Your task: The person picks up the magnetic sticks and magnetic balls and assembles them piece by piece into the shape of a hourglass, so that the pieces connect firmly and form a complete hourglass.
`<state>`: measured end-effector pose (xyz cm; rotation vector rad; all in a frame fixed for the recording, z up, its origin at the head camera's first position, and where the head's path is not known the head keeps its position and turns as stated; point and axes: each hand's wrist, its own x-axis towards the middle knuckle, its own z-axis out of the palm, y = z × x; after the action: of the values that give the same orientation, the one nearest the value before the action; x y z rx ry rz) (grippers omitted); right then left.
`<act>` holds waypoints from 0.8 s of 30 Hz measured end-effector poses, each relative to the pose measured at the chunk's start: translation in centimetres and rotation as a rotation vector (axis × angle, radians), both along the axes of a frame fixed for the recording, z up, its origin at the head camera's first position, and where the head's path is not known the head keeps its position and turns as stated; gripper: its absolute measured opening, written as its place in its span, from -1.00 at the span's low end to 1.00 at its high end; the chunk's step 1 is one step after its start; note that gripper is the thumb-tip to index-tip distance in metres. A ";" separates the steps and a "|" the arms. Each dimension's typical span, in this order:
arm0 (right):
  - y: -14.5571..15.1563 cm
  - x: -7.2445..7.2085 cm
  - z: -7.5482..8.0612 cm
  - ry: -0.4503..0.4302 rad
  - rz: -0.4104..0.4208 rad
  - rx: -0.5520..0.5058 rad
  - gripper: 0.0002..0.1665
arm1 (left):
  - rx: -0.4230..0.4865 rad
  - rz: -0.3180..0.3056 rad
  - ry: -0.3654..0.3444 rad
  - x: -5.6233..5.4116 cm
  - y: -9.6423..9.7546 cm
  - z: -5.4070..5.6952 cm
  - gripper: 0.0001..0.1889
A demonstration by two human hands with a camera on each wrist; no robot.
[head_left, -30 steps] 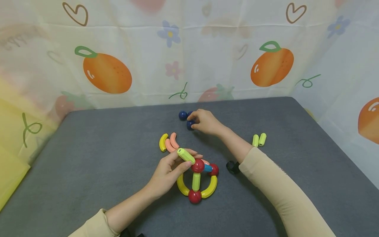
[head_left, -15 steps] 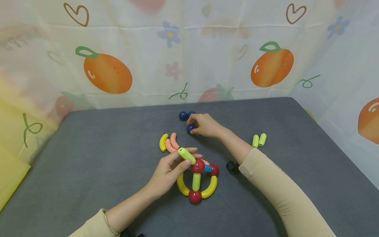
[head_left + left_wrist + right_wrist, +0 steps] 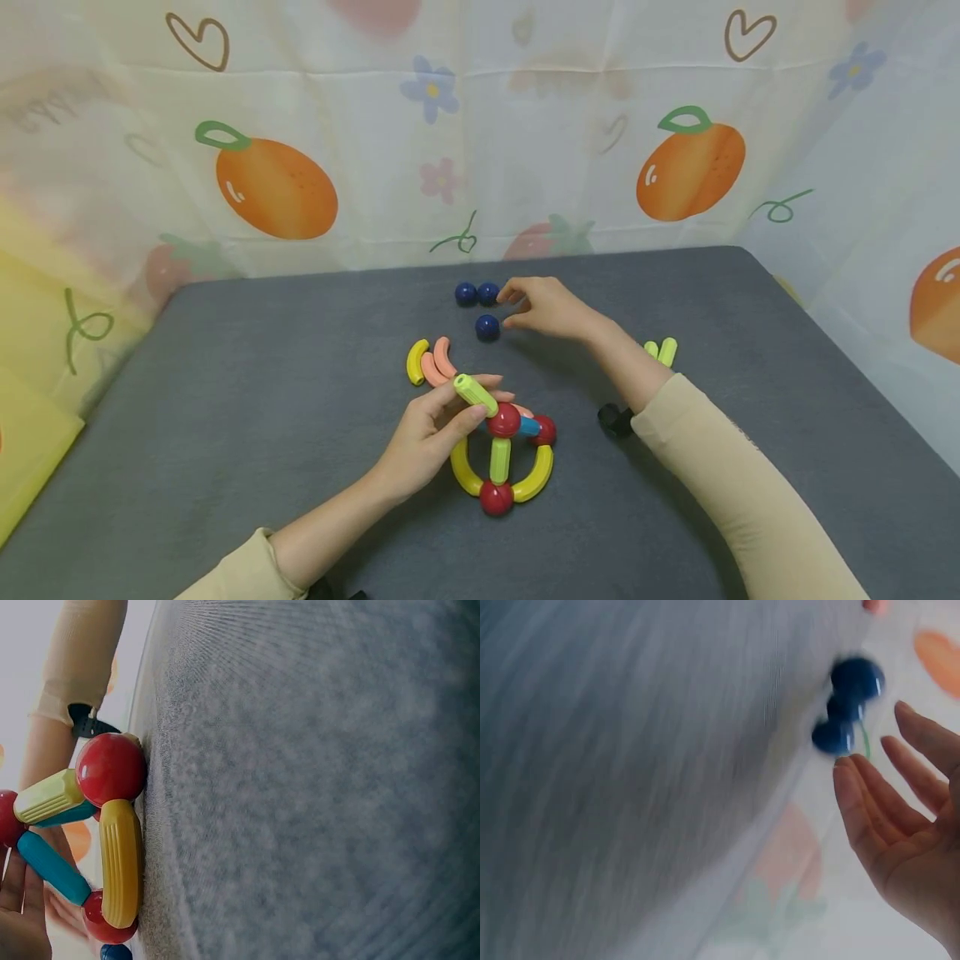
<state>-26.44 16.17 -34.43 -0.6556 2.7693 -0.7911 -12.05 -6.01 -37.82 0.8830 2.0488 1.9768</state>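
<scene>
On the table stands a magnetic ball-and-stick frame with red balls (image 3: 497,498), yellow curved sticks (image 3: 534,475), a blue stick (image 3: 529,426) and an upright light-green stick (image 3: 500,461). My left hand (image 3: 423,437) pinches another light-green stick (image 3: 476,393), which slants up from the top red ball (image 3: 503,420). At the back of the table, my right hand (image 3: 551,308) is held with fingers apart and nothing between them. Just left of its fingertips lies a blue ball (image 3: 487,327), apart from two more blue balls (image 3: 466,294). The right wrist view shows the open fingers (image 3: 855,802) beside these balls.
Left of the frame lie a yellow curved stick (image 3: 417,362) and pink curved sticks (image 3: 443,357). Beyond my right forearm are two light-green sticks (image 3: 667,352), partly hidden. A printed cloth (image 3: 525,150) hangs behind the table's back edge.
My right hand has drawn one blue ball slightly toward me, let go of it and moved to the right. The left hand and the frame keep their place.
</scene>
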 end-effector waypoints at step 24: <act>17.2 5.8 -0.1 -0.034 -0.027 0.148 -0.29 | -0.003 0.015 0.000 0.1 0.1 0.0 -0.67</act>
<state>-20.63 33.34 -34.54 -0.5723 2.7783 -0.5888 -11.97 -5.92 -37.85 0.8689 2.0641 1.9810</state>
